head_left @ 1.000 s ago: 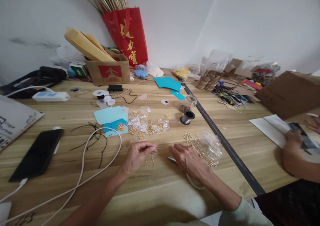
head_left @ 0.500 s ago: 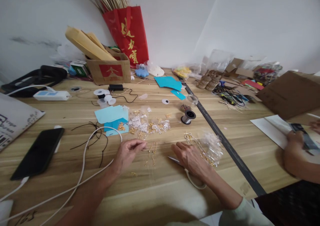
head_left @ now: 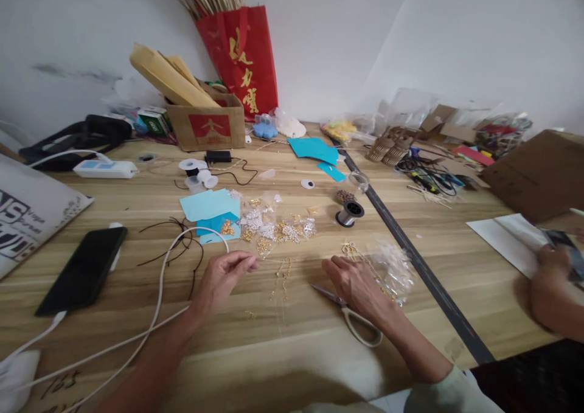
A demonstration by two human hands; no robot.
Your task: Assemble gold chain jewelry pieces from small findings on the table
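My left hand [head_left: 228,276] pinches one end of a thin, pale thread at its fingertips. The thread runs right, over the top of two short gold chains [head_left: 286,279] with tiny links that lie on the table between my hands. My right hand [head_left: 349,279] rests palm down with fingers curled together; whatever is under its fingertips is hidden. Beside and partly beneath that hand lie scissors [head_left: 362,328] with pale handles, blades pointing left. A small gold chain piece [head_left: 249,314] lies nearer to me.
Small bags of gold and silver findings [head_left: 274,227] lie beyond my hands, near a wire spool [head_left: 350,213]. A clear plastic bag [head_left: 392,267] is right of my right hand. A white cable [head_left: 157,297] loops by my left arm. Another person's hand [head_left: 554,279] is at far right.
My right hand has shifted slightly up off the scissors, so more of their handles shows. The left hand has drawn slightly left from the gold chains. The view has moved a little.
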